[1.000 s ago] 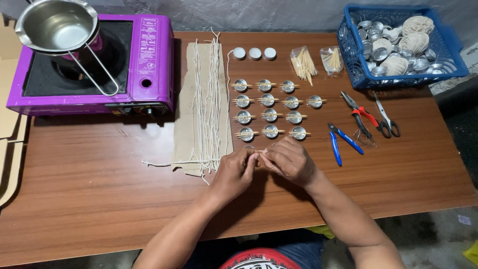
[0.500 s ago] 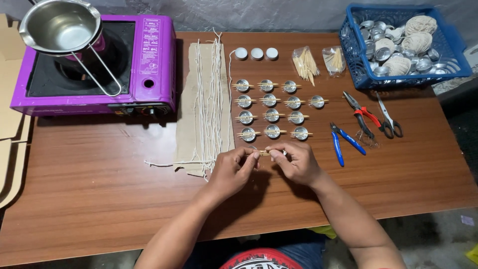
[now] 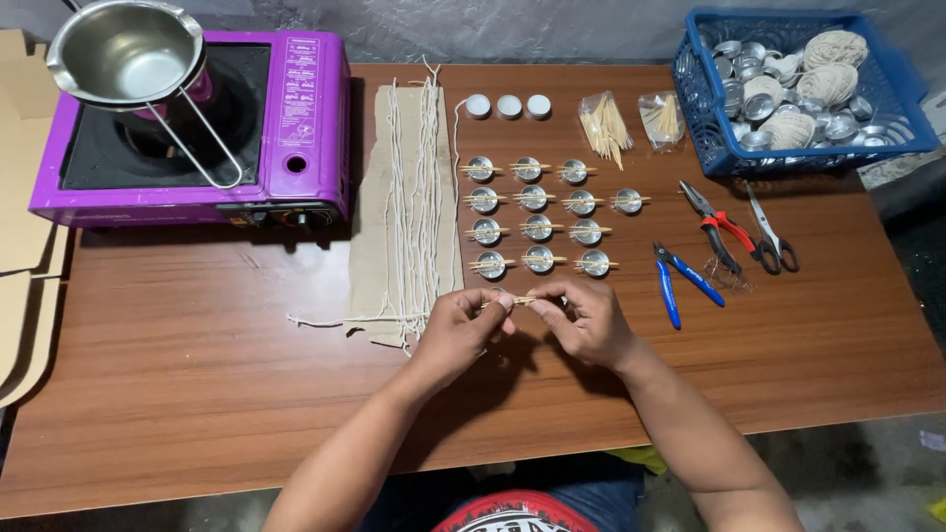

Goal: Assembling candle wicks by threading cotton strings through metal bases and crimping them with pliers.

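Your left hand [image 3: 461, 330] and right hand [image 3: 583, 320] meet near the middle of the table [image 3: 197, 374], each pinching one end of a thin wooden stick [image 3: 522, 300] held level between the fingertips (what else sits between them is too small to tell). Just beyond stand rows of small metal cups [image 3: 537, 217], each bridged by sticks, likely to keep a wick centred. White wick strings [image 3: 414, 197] lie straight on cardboard, easy to pick singly.

A brown wood-grain table [image 3: 177, 394] fills most of the frame. Behind its far edge, along the top, hangs a crinkled grey plastic sheet [image 3: 512, 30]. Grey concrete floor [image 3: 877, 483] shows at lower right, and flat cardboard pieces [image 3: 25, 296] lean at the left edge.
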